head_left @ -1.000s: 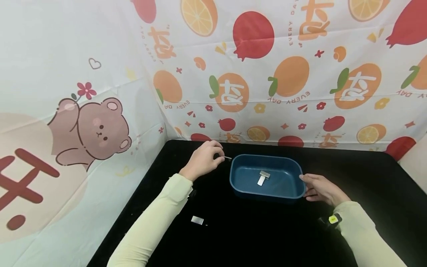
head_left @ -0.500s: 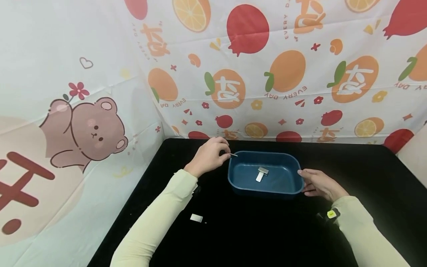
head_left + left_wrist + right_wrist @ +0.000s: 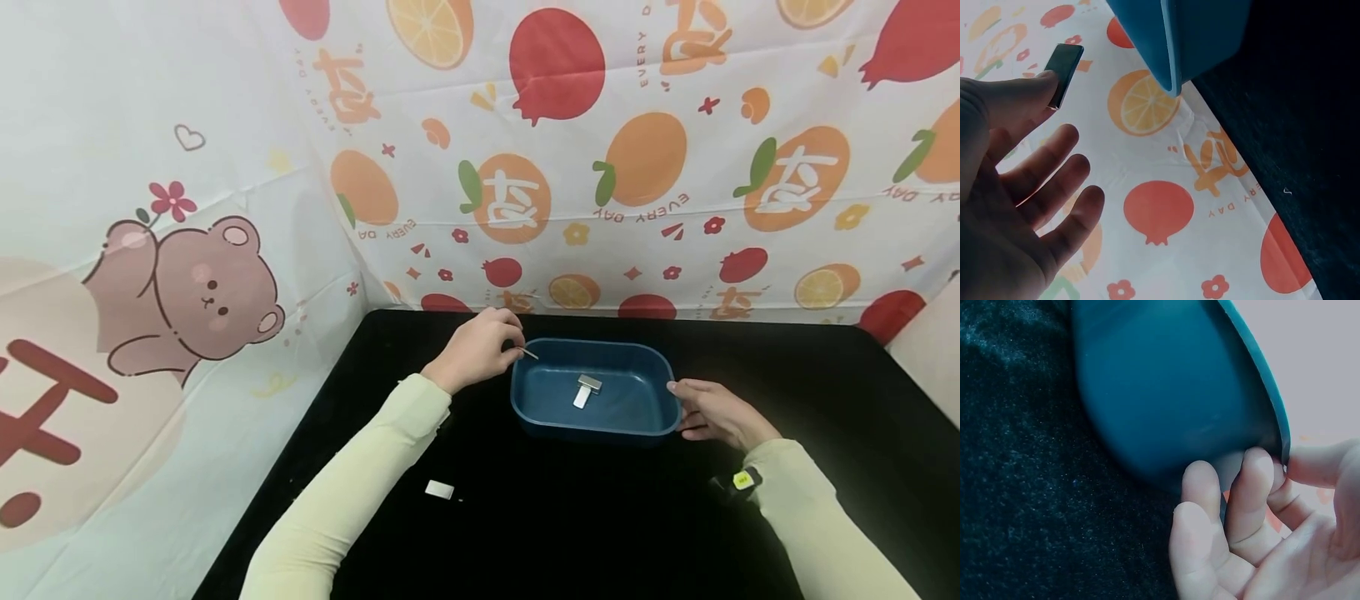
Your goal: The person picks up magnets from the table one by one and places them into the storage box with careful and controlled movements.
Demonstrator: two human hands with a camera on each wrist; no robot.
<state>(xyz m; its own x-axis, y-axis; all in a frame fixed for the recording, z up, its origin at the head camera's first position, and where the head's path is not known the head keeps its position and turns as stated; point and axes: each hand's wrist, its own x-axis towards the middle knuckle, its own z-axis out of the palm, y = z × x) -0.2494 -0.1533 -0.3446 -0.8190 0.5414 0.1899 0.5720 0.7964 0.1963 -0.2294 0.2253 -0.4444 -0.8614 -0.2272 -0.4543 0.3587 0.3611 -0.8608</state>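
Observation:
My left hand (image 3: 476, 348) pinches a thin, shiny metal rectangle (image 3: 1066, 72) between thumb and index finger; the other fingers are spread loosely in the left wrist view. The rectangle's end pokes over the left rim of a blue plastic basin (image 3: 630, 408), tilted down to the right. At the opposite end, my right hand (image 3: 722, 415) grips the basin's rim, thumb on the outer top edge and fingers below the wall in the right wrist view. Inside the basin lie two silver rectangles (image 3: 590, 383), one touching or overlapping the other.
Another silver rectangle (image 3: 439, 489) lies on the black cloth tabletop (image 3: 570, 525) at the front left, with a tiny light speck beside it. A fruit-print curtain (image 3: 562, 192) hangs behind the table, and a bear-print sheet (image 3: 210, 292) to the left.
My left hand has moved right, bringing the metal rectangle from outside the basin to over its left rim, and tipped its end downward. The right hand keeps its hold on the basin.

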